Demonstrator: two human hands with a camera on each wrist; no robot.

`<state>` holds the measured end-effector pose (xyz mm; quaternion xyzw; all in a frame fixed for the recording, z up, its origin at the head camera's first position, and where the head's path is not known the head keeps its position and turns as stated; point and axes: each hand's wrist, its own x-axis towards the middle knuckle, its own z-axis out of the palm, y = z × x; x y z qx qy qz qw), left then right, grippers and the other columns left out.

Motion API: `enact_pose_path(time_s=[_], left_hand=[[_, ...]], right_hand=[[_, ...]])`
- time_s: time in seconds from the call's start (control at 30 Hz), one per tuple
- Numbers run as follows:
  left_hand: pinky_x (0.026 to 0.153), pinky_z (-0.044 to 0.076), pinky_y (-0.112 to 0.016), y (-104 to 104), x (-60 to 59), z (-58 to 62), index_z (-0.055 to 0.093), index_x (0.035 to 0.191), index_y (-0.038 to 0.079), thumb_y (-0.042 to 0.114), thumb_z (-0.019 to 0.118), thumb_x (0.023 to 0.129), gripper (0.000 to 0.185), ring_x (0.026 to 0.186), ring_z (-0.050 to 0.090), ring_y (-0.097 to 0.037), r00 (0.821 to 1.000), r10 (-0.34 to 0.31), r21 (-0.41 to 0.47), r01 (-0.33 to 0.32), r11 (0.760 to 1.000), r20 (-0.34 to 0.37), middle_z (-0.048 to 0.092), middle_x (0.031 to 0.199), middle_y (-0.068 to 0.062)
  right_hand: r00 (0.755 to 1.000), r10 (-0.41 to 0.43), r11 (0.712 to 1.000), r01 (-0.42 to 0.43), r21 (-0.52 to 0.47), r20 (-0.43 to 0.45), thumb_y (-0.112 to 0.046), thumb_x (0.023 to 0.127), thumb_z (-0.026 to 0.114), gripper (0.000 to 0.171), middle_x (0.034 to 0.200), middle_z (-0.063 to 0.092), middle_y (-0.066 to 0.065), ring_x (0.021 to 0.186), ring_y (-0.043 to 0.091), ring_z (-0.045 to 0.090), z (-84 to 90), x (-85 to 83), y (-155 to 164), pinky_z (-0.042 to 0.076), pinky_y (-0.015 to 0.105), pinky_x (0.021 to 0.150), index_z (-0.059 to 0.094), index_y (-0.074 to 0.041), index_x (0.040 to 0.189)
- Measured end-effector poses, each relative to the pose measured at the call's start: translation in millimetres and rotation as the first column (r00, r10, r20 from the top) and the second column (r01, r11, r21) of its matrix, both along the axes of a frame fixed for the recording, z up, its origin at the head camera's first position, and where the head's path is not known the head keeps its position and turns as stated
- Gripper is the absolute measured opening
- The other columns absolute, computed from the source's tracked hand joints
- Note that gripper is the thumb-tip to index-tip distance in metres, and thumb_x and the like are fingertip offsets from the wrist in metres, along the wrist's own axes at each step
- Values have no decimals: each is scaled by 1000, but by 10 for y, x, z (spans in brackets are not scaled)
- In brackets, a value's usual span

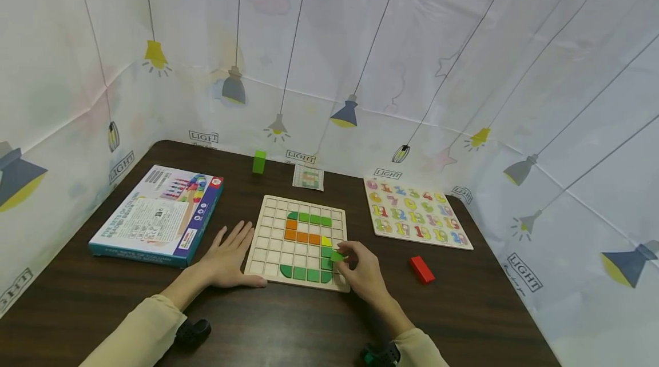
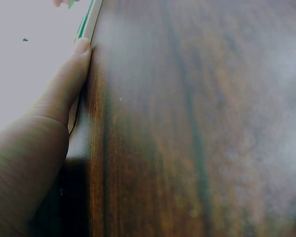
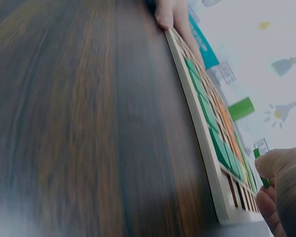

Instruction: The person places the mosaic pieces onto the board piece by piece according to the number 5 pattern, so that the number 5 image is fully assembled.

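Observation:
A wooden grid board [image 1: 275, 230] lies in the middle of the table, with green, orange and yellow tiles set in some of its squares. My right hand [image 1: 362, 272] pinches a small green tile [image 1: 337, 256] between thumb and fingers, over the board's right side. In the right wrist view that green tile [image 3: 261, 168] stands on edge between the fingertips. My left hand [image 1: 229, 258] lies with fingers spread at the board's left edge, its thumb along the near left corner. The left wrist view shows the thumb [image 2: 69, 74] against the board's side.
A boxed toy [image 1: 154, 212] lies at left. Behind the board are an upright green block [image 1: 259, 162] and a small pattern card [image 1: 308, 177]. A number puzzle board [image 1: 414, 212] lies at back right, a red block [image 1: 422, 270] nearer. Printed cloth walls [image 1: 329, 41] border the table.

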<state>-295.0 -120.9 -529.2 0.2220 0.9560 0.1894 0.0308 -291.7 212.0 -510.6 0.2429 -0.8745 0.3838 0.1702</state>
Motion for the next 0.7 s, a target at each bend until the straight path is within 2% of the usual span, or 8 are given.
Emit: enact_pose_path(time_s=[0.13,0.37,0.57,0.7], left_hand=[[108,-1,-58,0,15,53,17,149,-3,85,51,67,125,142,4,-35,1000,-11,7,11,1000,4,10,155,-19],[108,-3,-58,-13,-3,25,18,148,-5,84,52,67,125,142,4,-36,1000,-17,31,17,999,-3,11,155,-22],[109,-4,-55,-6,-16,-8,14,150,-1,89,45,64,128,143,1,-31,1000,-2,-9,2,1000,2,8,156,-17],[109,-4,-56,-1,-30,-37,15,150,-1,90,44,63,129,143,1,-31,1000,0,0,0,1000,-7,9,156,-17]], right_hand=[[999,41,999,-41,-18,4,5,76,72,34,93,66,9,80,20,64,-9,-15,-118,54,35,64,62,2,108],[996,94,996,-94,4,-6,4,77,73,32,93,64,10,85,21,63,-39,-57,-318,55,34,69,61,1,107],[991,134,991,-135,16,26,2,79,72,33,96,64,9,87,19,62,-43,-68,-502,54,31,70,61,1,110],[987,155,988,-155,13,48,0,79,73,34,95,64,8,85,18,63,-48,-70,-609,53,27,70,61,1,110]])
